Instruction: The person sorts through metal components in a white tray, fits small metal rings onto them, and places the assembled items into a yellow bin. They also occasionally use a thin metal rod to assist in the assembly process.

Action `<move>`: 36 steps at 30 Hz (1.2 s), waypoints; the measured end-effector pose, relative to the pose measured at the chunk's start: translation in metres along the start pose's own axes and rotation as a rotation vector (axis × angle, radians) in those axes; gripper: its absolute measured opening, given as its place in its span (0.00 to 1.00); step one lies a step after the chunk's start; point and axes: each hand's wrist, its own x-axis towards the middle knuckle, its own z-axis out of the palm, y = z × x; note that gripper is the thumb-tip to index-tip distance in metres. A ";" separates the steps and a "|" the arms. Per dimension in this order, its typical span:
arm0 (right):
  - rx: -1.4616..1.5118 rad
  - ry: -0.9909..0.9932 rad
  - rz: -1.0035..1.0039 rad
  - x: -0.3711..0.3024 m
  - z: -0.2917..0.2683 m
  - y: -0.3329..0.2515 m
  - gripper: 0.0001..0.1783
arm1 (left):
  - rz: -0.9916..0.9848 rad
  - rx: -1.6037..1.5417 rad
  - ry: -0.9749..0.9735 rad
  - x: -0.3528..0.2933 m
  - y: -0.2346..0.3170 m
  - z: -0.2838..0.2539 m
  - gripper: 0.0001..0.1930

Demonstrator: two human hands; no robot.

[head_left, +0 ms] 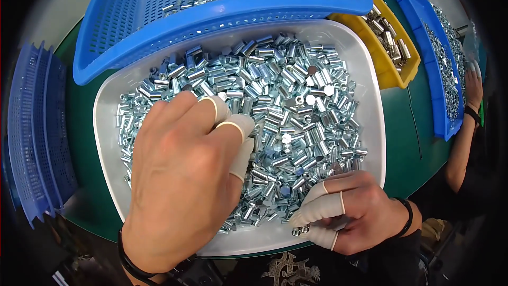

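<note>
Shiny silver metal sleeves (275,122), some with hexagonal heads, fill a white plastic tub (373,127). Over the left half of this pile is my left hand (182,169), its fingers curled down among the sleeves. White finger cots cover its fingertips, and whatever they grip is hidden. At the tub's near right edge, my right hand (354,209) pinches a couple of small metal sleeves (300,230) between thumb and fingers, their round open ends showing. Finger cots cover these fingers too.
A blue perforated basket (222,13) with more sleeves overlaps the tub's far rim. Right of it stand a yellow bin (413,66) of metal tubes and a blue tray (442,111) of parts, beside another person's hand (472,85). Stacked blue baskets (37,132) are at left.
</note>
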 end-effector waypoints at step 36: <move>0.004 0.048 0.088 0.000 0.007 -0.009 0.12 | 0.056 -0.067 -0.018 -0.003 -0.012 -0.005 0.09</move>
